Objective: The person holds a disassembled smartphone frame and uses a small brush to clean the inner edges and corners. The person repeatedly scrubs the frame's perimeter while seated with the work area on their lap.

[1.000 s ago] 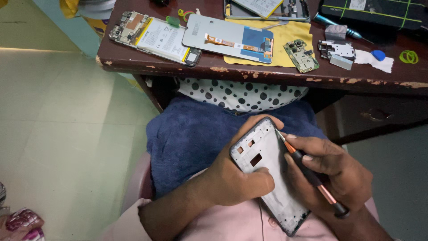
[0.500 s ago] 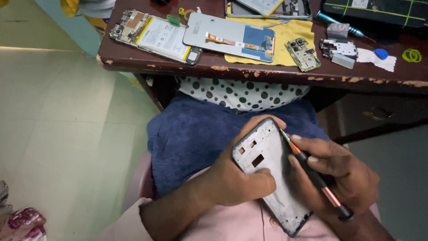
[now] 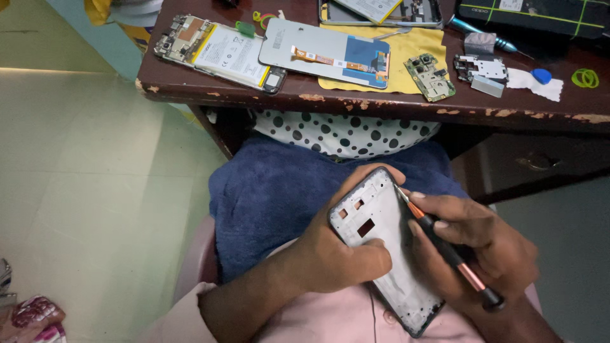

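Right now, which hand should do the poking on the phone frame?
The right hand, probably: it holds the screwdriver with its tip at the phone frame's edge. The left hand grips the frame, its fingers curled over the top.

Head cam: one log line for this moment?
left hand: grips phone frame | right hand: holds screwdriver, tip at frame's edge | over blue towel | table: phone parts
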